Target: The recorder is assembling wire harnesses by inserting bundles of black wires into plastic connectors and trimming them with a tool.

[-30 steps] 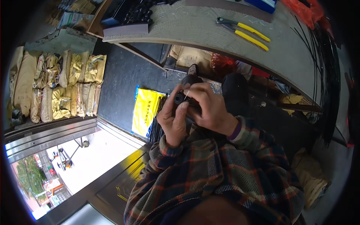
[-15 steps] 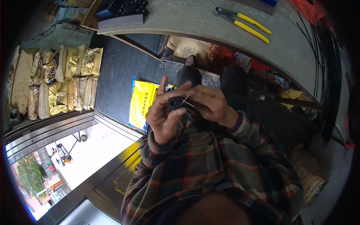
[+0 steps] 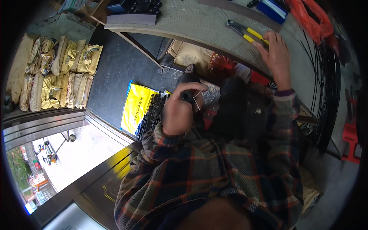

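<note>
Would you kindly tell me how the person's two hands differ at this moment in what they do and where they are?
The left hand is closed around a small dark bundle with thin white ties, close over the lap; the right hand is open, fingers spread, holding nothing. The left hand sits below the grey workbench; the right hand reaches up onto it, beside the yellow-handled pliers. Both wear plaid sleeves.

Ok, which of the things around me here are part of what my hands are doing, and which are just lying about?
In use:
- left hand gripping a small dark bundle with a pale tie around it
- right hand reaching onto the workbench beside the yellow-handled pliers

Lying about:
- yellow bag on the floor
- gold sacks
- black cable coil
- orange bag
</note>
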A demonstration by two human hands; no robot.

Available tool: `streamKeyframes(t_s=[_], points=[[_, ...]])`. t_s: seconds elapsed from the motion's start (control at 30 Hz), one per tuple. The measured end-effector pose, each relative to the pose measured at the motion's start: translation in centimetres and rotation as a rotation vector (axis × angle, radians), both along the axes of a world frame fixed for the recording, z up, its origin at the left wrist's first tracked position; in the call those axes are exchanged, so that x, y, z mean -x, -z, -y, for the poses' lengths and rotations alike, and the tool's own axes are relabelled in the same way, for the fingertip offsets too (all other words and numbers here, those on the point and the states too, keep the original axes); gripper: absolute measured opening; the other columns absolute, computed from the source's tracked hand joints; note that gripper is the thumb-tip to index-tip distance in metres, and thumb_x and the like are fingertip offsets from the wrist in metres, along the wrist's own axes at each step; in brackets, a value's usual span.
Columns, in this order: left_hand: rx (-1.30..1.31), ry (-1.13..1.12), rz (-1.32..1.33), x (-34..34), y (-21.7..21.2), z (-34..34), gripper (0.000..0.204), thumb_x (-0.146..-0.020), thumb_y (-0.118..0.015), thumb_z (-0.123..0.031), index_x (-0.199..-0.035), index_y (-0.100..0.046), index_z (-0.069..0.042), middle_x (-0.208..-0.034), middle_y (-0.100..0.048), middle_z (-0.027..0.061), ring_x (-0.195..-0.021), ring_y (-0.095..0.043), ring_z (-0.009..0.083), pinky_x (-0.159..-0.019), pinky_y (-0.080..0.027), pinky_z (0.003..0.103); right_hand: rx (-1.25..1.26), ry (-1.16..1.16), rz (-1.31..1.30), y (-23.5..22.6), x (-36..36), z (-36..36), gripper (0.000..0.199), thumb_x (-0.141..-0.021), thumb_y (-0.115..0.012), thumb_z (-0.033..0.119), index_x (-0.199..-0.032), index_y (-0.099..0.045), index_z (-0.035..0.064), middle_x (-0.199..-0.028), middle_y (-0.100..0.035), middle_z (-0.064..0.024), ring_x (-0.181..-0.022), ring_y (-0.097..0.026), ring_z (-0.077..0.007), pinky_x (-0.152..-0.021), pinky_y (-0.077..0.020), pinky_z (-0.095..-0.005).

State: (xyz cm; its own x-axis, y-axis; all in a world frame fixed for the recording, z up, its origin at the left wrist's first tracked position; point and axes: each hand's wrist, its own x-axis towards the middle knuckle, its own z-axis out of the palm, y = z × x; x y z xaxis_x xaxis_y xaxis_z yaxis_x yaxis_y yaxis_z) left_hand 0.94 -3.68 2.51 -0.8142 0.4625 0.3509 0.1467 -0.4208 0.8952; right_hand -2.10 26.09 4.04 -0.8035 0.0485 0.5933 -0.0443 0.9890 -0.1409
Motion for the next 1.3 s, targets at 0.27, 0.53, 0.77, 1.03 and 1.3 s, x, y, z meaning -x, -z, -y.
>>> streamKeyframes(t_s=[0.27, 0.53, 0.77, 1.03, 1.3], points=[[0.156, -0.038, -0.061, 0.7, -0.4, 1.0, 0.06, -0.084, -0.033, -0.059, -0.085, -0.048, -0.001, -0.062, -0.042, 0.0033, -0.054, -0.038, 0.0101, -0.051, -0.032, 0.024, 0.071, -0.002, 0.219, 1.6, 1.2, -1.1, 0.025, -0.083, -0.055, 0.029, -0.083, -0.05, 0.0046, -0.081, -0.053, -0.0081, -0.072, -0.055, -0.0207, -0.064, -0.0421, -0.0337], [0.158, -0.034, 0.01, 0.4, 0.0, 1.9, 0.063, -0.08, -0.034, -0.064, -0.077, -0.045, -0.002, -0.06, -0.043, 0.0022, -0.052, -0.042, 0.0099, -0.048, -0.032, 0.021, 0.558, -0.548, 0.23, -3.9, -6.6, 10.4, 0.017, -0.081, -0.052, 0.006, -0.096, -0.061, 0.0033, -0.108, -0.05, -0.0094, -0.098, -0.052, -0.0199, -0.085, -0.0411, -0.036], [0.321, -0.254, 0.022, -0.3, -1.4, 1.3, 0.077, -0.075, -0.026, -0.074, -0.082, -0.05, -0.001, -0.066, -0.051, 0.0007, -0.053, -0.042, 0.006, -0.047, -0.031, 0.02, -0.631, -0.223, -0.268, -6.1, -5.5, 10.7, 0.026, -0.083, -0.054, 0.017, -0.108, -0.058, 0.0194, -0.116, -0.045, 0.0068, -0.114, -0.042, -0.0108, -0.102, -0.0257, -0.0409], [0.451, -0.391, -0.029, -1.1, -1.0, 1.2, 0.077, -0.078, -0.024, -0.071, -0.088, -0.052, 0.0, -0.071, -0.053, 0.0011, -0.06, -0.046, 0.0076, -0.054, -0.036, 0.02, -0.669, -0.39, -0.068, -6.6, -6.7, 10.5, 0.026, -0.075, -0.064, 0.016, -0.1, -0.058, 0.0094, -0.108, -0.047, -0.0039, -0.1, -0.051, -0.0181, -0.086, -0.0419, -0.0353], [0.263, 0.307, -0.371, 0.1, -1.3, 2.4, 0.069, -0.073, -0.068, -0.031, -0.124, -0.039, 0.005, -0.089, -0.055, 0.0096, -0.08, -0.055, 0.0173, -0.075, -0.041, 0.026, 1.067, -0.675, 1.777, -8.0, -6.7, 5.9, 0.049, -0.07, -0.069, 0.031, -0.103, -0.047, 0.0026, -0.081, -0.059, -0.0134, -0.063, -0.062, -0.0254, -0.06, -0.0494, -0.0291]])
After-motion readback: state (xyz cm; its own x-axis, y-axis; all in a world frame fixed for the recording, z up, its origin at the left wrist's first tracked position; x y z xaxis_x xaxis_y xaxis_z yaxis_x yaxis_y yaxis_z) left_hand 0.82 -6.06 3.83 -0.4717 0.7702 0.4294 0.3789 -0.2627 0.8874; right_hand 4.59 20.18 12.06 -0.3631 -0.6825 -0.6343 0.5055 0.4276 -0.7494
